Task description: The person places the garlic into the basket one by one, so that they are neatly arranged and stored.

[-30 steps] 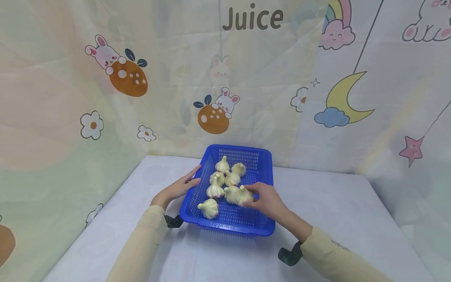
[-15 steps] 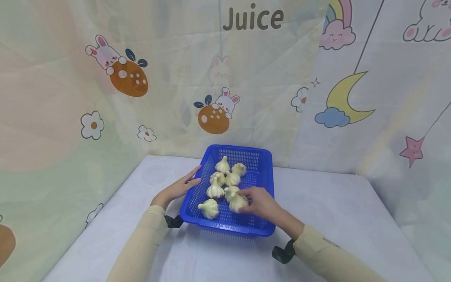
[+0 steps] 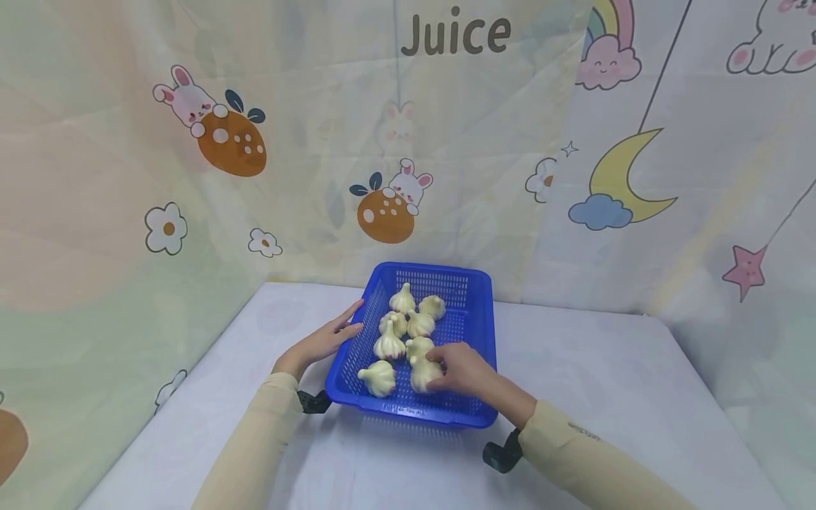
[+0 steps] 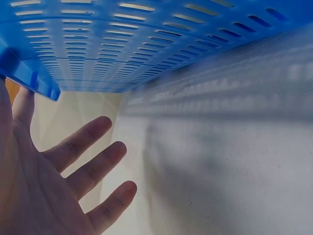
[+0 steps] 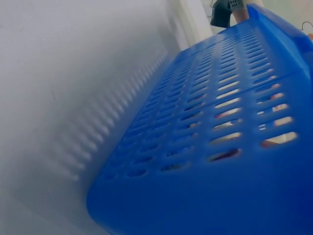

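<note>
A blue plastic basket with slotted walls holds several pale garlic bulbs. Reaching over its right side, my right hand pinches one garlic bulb between thumb and fingers, low in the basket's front half. Another bulb lies just behind the held one. My left hand rests against the left rim. In the left wrist view the left hand's fingers are spread and fairly straight beside the basket wall. The right wrist view shows the basket's outer wall, which hides the right hand.
The basket stands on a white-covered table, near its back edge. A printed curtain with cartoon rabbits hangs behind and at the sides. Dark wrist cameras sit below both wrists.
My right hand has carried the garlic bulb left and toward the basket's front, away from the right side. My left hand has kept its place on the rim.
</note>
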A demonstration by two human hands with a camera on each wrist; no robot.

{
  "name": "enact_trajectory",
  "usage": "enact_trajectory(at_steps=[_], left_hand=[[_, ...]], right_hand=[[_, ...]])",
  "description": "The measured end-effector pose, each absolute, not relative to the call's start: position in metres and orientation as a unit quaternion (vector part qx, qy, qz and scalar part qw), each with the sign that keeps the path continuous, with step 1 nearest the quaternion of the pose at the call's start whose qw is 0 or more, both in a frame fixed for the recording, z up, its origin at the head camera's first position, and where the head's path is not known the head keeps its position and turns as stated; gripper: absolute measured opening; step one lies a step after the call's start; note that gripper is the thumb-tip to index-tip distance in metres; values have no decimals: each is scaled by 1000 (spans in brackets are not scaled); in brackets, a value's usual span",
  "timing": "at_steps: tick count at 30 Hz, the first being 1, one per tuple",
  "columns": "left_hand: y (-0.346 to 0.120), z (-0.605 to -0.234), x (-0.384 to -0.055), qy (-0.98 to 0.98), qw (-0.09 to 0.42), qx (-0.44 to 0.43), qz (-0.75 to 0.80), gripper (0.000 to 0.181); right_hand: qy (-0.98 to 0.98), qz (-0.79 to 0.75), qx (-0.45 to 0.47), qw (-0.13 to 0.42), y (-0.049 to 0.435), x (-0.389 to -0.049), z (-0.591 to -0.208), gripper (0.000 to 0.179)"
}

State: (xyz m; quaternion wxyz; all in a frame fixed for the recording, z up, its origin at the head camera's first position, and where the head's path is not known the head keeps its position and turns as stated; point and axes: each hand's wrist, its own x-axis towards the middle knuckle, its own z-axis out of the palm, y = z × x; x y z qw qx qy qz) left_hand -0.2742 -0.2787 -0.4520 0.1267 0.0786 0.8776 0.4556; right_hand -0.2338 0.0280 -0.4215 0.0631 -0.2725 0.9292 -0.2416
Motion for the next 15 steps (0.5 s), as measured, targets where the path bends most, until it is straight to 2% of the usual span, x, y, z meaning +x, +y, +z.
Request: enact_trajectory(at_steps=[3,9,15], left_hand=[[-279,-453,-276,877,127,81,456,60],[-279,-454,-276,872,131,81,465,60],[-280,-454,-276,871,130,80,468,58]], right_hand=[[929,-234,-279,67,26,-235,-423,39],[930,-232,-276,76,23,-236,-427,47],[930,-231,-275,77,21,-237,-429,46]])
